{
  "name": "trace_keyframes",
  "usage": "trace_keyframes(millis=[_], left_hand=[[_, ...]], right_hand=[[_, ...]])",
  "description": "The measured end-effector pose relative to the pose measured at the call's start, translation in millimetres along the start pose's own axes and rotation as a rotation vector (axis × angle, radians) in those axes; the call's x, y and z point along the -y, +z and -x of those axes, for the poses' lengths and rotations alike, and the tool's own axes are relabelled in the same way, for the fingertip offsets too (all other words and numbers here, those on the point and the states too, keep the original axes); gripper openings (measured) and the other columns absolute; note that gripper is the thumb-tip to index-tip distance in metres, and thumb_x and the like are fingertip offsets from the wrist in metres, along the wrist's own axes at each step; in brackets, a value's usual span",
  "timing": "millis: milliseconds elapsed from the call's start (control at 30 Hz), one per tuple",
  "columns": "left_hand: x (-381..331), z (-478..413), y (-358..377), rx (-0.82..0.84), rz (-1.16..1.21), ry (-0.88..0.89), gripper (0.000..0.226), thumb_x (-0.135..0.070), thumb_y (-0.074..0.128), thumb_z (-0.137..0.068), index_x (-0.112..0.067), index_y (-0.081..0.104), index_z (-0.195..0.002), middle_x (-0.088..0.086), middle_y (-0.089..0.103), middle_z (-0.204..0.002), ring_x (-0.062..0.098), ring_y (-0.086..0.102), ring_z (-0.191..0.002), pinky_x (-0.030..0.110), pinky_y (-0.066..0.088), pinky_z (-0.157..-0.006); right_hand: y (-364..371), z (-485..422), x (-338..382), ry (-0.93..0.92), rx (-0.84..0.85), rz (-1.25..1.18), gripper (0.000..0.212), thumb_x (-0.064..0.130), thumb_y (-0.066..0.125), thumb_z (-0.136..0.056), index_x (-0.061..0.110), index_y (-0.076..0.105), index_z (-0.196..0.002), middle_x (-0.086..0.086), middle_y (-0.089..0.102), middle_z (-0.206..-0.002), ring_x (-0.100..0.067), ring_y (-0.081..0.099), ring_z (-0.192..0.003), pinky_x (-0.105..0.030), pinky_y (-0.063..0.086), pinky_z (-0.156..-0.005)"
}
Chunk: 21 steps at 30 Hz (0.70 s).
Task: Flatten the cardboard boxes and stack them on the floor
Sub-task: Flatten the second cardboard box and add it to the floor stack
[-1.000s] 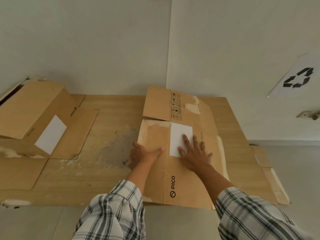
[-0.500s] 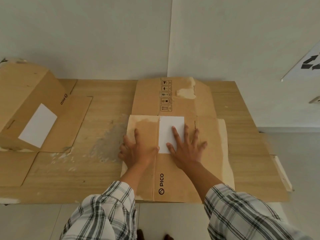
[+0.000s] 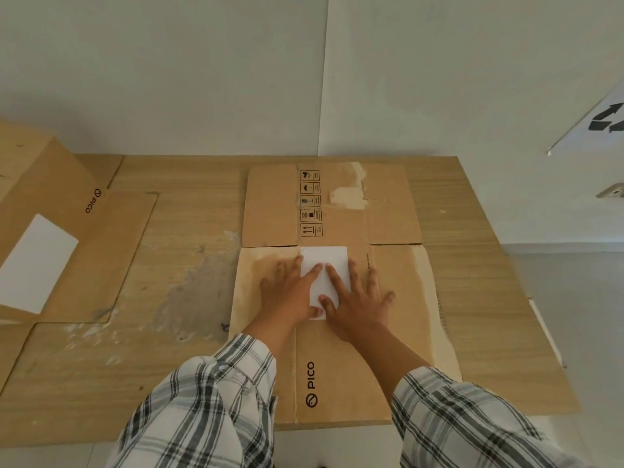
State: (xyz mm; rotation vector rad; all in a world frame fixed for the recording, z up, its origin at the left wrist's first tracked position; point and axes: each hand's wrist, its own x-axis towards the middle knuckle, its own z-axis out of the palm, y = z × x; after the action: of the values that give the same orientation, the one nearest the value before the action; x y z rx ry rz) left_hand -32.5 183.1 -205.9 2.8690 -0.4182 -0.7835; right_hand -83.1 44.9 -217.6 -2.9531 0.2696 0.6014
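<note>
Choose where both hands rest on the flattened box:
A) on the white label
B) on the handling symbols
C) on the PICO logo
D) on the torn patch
A: the left hand and right hand press flat with fingers spread over the white label of the flattened box.

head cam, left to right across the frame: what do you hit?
Unflattened cardboard box with a white label → bare cardboard sheet on the floor → left hand → right hand, both pressing the flattened box → recycling sign on the wall.
</note>
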Motion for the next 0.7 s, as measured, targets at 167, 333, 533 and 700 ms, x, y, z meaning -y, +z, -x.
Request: trace_keyframes(millis=[167, 333, 533, 700], left_hand=[[-10, -10, -18, -0.045, -0.153, -0.037, 0.105, -0.059, 0.075, -0.072, -0.046, 0.010, -0.154, 0.003, 0.008, -0.161, 0.036, 0.023, -0.140, 0.055, 0.029, -0.108], [-13, -34, -46, -0.082, -0.181, -0.038, 0.090, -0.054, 0.075, -0.077, -0.042, 0.025, -0.150, 0.002, 0.031, -0.151, 0.035, 0.033, -0.137, 0.057, 0.028, -0.108], [-8, -75, -70, -0.087, -0.133, 0.020, 0.097, -0.048, 0.080, -0.074, -0.037, 0.023, -0.153, 0.002, 0.025, -0.157, 0.033, 0.026, -0.141, 0.054, 0.028, -0.108], [-9, -94, -79, 0.078, -0.128, 0.032, 0.114, -0.044, 0.082, -0.073, -0.035, 0.007, -0.158, 0.004, 0.006, -0.166, 0.036, 0.012, -0.148, 0.058, 0.025, -0.112]], right_hand=[[-10, -12, 3, 0.020, -0.023, 0.011, 0.063, 0.060, 0.017, -0.097, 0.046, -0.013, -0.151, 0.008, -0.008, -0.163, -0.031, -0.008, -0.148, -0.069, 0.016, -0.105], [-44, -59, 1, 0.011, -0.030, -0.016, 0.064, 0.056, 0.025, -0.099, 0.039, -0.002, -0.154, 0.008, -0.008, -0.164, -0.022, -0.006, -0.149, -0.074, 0.012, -0.106], [-80, -112, -2, -0.048, -0.063, 0.139, 0.078, 0.063, 0.035, -0.095, 0.029, 0.002, -0.156, 0.001, 0.000, -0.164, -0.031, -0.006, -0.149, -0.062, 0.003, -0.116], [-80, -142, -9, -0.069, 0.112, 0.037, 0.091, 0.067, 0.042, -0.091, 0.031, -0.013, -0.155, 0.001, -0.022, -0.162, -0.030, -0.013, -0.150, -0.067, 0.006, -0.115]])
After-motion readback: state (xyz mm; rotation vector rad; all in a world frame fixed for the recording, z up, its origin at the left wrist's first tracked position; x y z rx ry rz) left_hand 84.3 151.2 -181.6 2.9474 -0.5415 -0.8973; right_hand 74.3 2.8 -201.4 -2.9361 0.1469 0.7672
